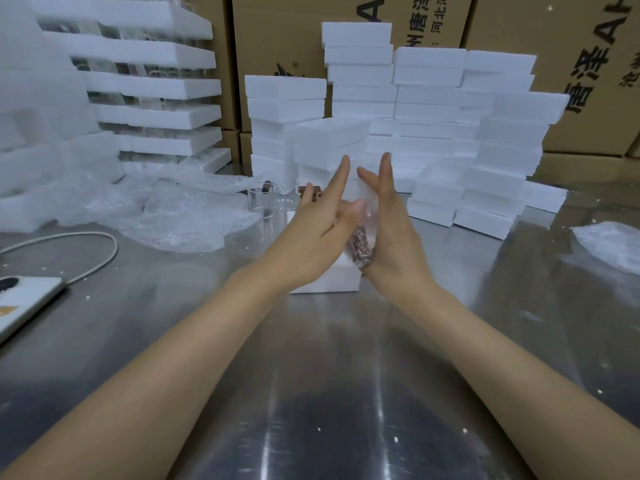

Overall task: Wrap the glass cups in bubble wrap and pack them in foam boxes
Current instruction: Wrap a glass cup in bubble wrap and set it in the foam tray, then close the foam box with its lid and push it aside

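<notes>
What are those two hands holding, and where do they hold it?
A bubble-wrapped cup, pressed on its two sides between the flat palms of the left hand and the right hand. The fingers are straight, not curled round it.

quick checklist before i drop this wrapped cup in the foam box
1. Hold on the wrapped cup: ok, pressed between the flat left hand and right hand.
2. Wrap closed all round: cannot tell, the palms hide most of it.
3. Foam box in place: ok, on the table just below the hands.
4. Box open and empty: cannot tell, the hands cover its top.
5. Bare cups out of the way: ok, they stand behind the box.
6. Bubble wrap for the next cup: ok, piled to the left.
</notes>
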{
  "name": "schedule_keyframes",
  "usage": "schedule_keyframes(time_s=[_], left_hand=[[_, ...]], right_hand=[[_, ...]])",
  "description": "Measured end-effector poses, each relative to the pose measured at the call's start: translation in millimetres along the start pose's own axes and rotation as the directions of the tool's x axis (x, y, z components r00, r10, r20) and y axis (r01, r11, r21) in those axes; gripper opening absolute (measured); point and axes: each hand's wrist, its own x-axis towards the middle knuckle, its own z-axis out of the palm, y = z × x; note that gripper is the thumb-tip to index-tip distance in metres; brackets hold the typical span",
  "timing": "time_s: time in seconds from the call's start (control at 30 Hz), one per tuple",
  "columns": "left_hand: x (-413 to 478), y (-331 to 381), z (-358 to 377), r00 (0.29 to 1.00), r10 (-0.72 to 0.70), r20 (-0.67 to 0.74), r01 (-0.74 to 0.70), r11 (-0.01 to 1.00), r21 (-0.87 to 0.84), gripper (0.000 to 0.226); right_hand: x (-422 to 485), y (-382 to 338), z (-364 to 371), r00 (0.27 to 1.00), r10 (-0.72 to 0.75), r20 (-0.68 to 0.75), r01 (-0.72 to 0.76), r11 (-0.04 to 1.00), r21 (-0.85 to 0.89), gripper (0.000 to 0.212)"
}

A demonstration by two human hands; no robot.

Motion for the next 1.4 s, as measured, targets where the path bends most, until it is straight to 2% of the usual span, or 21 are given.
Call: schedule_keyframes(time_s=[0.07,0.13,0.2,0.27,0.37,0.43,0.47,0.53,0.57,0.63,0.7,0.8,0.97,1.1,1.2,1.3,1.4], left_hand=[[-1.3,3.4,6.4,0.992,0.015,-0.126,-0.016,1.000,-0.009,0.056],[-0.7,7.3,10.8,0.977,-0.064,-0.205,0.058,0.998,-0.035,0.061],[1.6,11.5,12.4,0.967,-0.217,-0.135,0.201,0.972,-0.124,0.067],[3.4,14.9,12.4,0.952,-0.300,-0.057,0.274,0.923,-0.271,0.051],[8.0,7.4,7.1,0.924,-0.354,-0.143,0.264,0.862,-0.433,0.013],[10.6,0.7,-2.5,0.874,-0.452,-0.179,0.300,0.792,-0.532,0.015],[12.0,-3.5,-8.5,0.848,-0.491,-0.200,0.323,0.778,-0.539,0.028],[14.6,-14.0,-20.6,0.805,-0.531,-0.266,0.370,0.799,-0.475,0.055],[15.1,-20.3,-26.4,0.783,-0.543,-0.303,0.396,0.811,-0.430,0.063],[14.5,-29.1,-36.2,0.760,-0.551,-0.345,0.430,0.824,-0.369,0.067],[15.5,-37.0,-41.3,0.780,-0.529,-0.332,0.428,0.840,-0.333,0.069],[15.4,-40.0,-40.3,0.802,-0.503,-0.321,0.447,0.863,-0.235,0.076],[13.3,-41.3,-35.9,0.841,-0.428,-0.331,0.486,0.867,0.114,0.078],[12.9,-41.2,-32.3,0.869,-0.422,-0.257,0.474,0.859,0.194,0.065],[12.1,-41.5,-28.7,0.894,-0.381,-0.235,0.432,0.872,0.231,0.068],[10.1,-42.5,-24.6,0.933,-0.341,-0.114,0.359,0.902,0.239,0.072],[7.3,-45.0,-23.3,0.937,-0.349,0.036,0.324,0.901,0.289,0.065]], right_hand=[[1.6,-9.1,-3.0,0.991,0.116,-0.062,-0.117,0.993,-0.003,0.119],[2.3,-11.6,-4.6,0.984,0.119,-0.136,-0.126,0.991,-0.047,0.113],[1.4,-13.5,-6.3,0.986,0.067,-0.153,-0.083,0.992,-0.100,0.112],[1.7,-14.8,-5.5,0.988,0.015,-0.156,-0.039,0.989,-0.146,0.114],[5.1,-15.2,-1.8,0.996,-0.009,-0.091,0.004,0.998,-0.059,0.116],[6.6,-11.5,-2.0,0.997,0.046,0.056,-0.048,0.998,0.048,0.113],[6.4,-8.9,-2.5,0.985,0.081,0.150,-0.090,0.995,0.049,0.106],[2.4,-5.1,-3.0,0.931,0.140,0.337,-0.110,0.988,-0.107,0.065],[0.0,-4.3,-2.3,0.909,0.161,0.384,-0.085,0.974,-0.208,0.045],[-3.6,-8.7,2.6,0.908,0.145,0.392,-0.033,0.960,-0.278,0.028],[-5.0,-21.5,7.4,0.924,0.112,0.367,-0.041,0.980,-0.195,0.027],[-9.2,-39.2,14.6,0.903,0.035,0.428,0.019,0.993,-0.121,0.029],[-15.9,-60.1,20.5,0.866,-0.105,0.490,0.141,0.989,-0.037,0.024],[-19.8,-70.3,19.7,0.811,-0.198,0.551,0.205,0.977,0.050,0.027],[-20.8,-73.1,19.5,0.763,-0.248,0.598,0.238,0.966,0.097,0.028],[-20.9,-74.1,18.1,0.747,-0.277,0.605,0.251,0.959,0.130,0.030],[-20.9,-74.4,17.0,0.744,-0.278,0.608,0.247,0.959,0.137,0.029]])
